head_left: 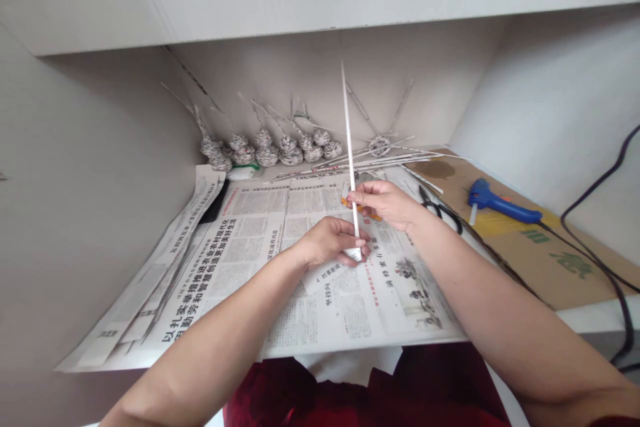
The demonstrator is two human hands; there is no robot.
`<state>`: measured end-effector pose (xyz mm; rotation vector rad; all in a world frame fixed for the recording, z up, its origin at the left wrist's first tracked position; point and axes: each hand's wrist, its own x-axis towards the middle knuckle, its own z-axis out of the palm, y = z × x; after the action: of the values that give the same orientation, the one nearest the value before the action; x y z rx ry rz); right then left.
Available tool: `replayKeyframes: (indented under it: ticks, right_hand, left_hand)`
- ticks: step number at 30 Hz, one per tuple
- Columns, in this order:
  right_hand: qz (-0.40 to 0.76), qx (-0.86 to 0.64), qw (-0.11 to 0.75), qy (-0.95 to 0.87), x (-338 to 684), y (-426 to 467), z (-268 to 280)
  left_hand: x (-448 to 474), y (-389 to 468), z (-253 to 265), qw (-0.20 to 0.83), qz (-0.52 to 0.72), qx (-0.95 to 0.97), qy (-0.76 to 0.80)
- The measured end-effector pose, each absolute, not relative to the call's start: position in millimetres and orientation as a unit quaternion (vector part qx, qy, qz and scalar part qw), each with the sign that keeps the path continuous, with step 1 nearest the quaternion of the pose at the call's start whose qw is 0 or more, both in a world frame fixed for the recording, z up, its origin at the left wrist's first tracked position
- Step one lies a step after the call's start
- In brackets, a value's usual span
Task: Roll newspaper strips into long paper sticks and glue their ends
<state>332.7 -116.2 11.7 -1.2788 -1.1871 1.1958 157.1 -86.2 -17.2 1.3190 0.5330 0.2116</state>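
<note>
A thin white rolled paper tube (349,127) stands nearly upright over the newspaper, its tip pointing away from me. My left hand (333,240) pinches its lower end, where a small flap of printed paper shows. Higher up the tube, the fingers of my right hand (383,202) are closed round it. Beneath both hands lie spread newspaper sheets (255,227). Close by my right hand, a small orange object (373,215) is partly covered by the fingers. Black-handled scissors (440,207) rest beside my right forearm.
Several woven paper gourd shapes (267,150) line the back wall, near a woven piece with spread paper sticks (380,145). Loose paper tubes (370,163) lie before them. A blue glue gun (505,203) with a black cable (595,257) rests on cardboard (545,273). Newspaper strips (165,267) are stacked left.
</note>
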Motion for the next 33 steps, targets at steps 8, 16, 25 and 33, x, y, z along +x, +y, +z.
replayKeyframes:
  ticks: [8,16,25,33]
  right_hand:
    - [0.500,-0.530,0.488,-0.480,335.0,-115.1,11.2]
    - [0.505,-0.518,0.467,-0.508,335.6,-114.2,10.4]
    - [0.524,-0.511,0.454,-0.509,336.2,-116.5,14.0]
    - [0.518,-0.492,0.486,-0.503,339.4,-113.8,10.2]
  left_hand:
    - [157.3,-86.4,-15.6,0.751,0.091,0.604,0.250]
    - [156.4,-84.5,-17.9,0.749,0.095,0.610,0.240]
    - [155.5,-85.3,-13.8,0.746,0.098,0.614,0.240]
    - [155.4,-84.8,-13.6,0.750,0.097,0.609,0.239]
